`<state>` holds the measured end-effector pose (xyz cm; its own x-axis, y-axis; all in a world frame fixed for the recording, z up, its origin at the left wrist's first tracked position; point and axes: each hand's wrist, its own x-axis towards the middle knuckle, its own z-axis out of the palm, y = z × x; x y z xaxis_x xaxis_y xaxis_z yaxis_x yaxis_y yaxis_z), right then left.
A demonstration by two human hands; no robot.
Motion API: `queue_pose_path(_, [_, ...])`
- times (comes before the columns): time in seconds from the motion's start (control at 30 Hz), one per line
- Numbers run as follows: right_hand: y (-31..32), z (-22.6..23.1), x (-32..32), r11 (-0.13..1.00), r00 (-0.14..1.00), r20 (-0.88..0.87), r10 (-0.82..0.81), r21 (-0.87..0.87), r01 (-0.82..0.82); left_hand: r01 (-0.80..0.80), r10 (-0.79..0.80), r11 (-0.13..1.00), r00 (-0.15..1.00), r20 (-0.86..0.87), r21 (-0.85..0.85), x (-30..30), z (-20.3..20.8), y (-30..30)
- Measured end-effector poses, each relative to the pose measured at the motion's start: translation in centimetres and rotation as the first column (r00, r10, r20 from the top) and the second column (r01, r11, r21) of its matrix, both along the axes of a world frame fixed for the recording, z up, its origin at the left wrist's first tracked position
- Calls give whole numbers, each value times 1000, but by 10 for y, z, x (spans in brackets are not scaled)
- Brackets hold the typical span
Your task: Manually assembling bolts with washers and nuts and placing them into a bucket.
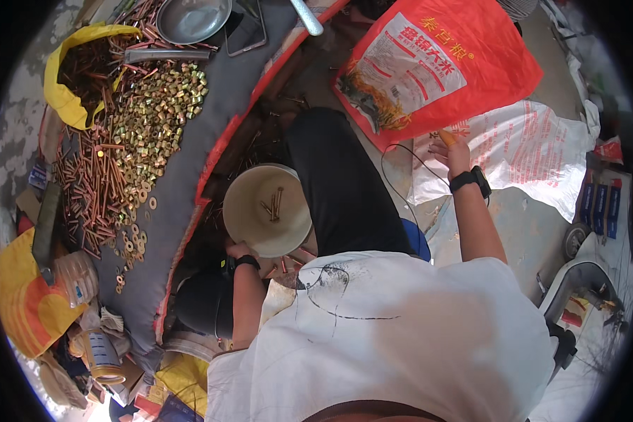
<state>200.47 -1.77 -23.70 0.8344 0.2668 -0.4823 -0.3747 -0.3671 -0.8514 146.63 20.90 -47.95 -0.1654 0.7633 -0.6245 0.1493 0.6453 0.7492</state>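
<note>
My left hand [240,251] is closed at the near left rim of a cream bucket [250,235], its fingertips partly hidden. A few long brass-coloured bolts [275,205] lie on the bucket's bottom. Off to the right, my right hand [456,155] has its fingers apart, with an orange covering on one finger. It is beside the lower edge of a large red rice bag [485,67] and over a white printed sack [534,151]. Whether it touches either one, I cannot tell. Dark bands circle both wrists.
On a grey padded surface [190,158] at left lie gold nuts [165,105], coppery bolts [91,183] and washers [133,243]. A yellow bag [63,91], metal bowl [193,21] and phone [246,32] are there too. My dark-clothed leg [344,183] is beside the bucket.
</note>
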Motion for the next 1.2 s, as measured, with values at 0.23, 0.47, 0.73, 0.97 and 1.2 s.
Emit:
queue_pose_path(0.23, [78,-32,46,893,817,547,183,-440,95,338,-347,936,849,-399,-95,-21,49,10])
queue_pose_path(0.47, [45,-123,82,942,408,908,90,-211,262,151,-82,964,951,-297,218,19,130,14])
queue_pose_path(0.73, [96,40,-4,838,907,178,-381,481,258,288,-193,922,922,-336,259,9,219,11])
queue_pose_path(0.97, [49,54,15,860,921,224,-318,478,180,161,-131,958,982,-137,239,43,254,6])
queue_pose_path(1.2, [23,32,-1,957,896,377,-233,251,143,255,-254,895,966,-52,366,74,301,25])
